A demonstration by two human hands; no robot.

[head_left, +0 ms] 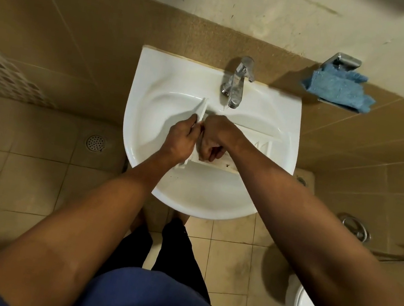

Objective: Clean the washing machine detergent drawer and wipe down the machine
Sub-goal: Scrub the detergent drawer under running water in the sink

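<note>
Tiled bathroom, white basin [150, 108]: detergent drawer [262, 142] lying in the bowl below the tap [236, 82].
Left hand [180, 140] clamps its front panel steady; right hand [213, 139], fingers curled, scrubs inside; blue cloth [336, 87] waits right of the tap.

We see the white plastic detergent drawer [262, 145] lying in the basin, under the tap's spout. Its front panel stands on edge at the left, slanting from upper right to lower left. The tray body stretches to the right, with ribbed dividers showing at its far end. Dark specks of grime mark the near edge. Much of its middle is hidden from us.
</note>
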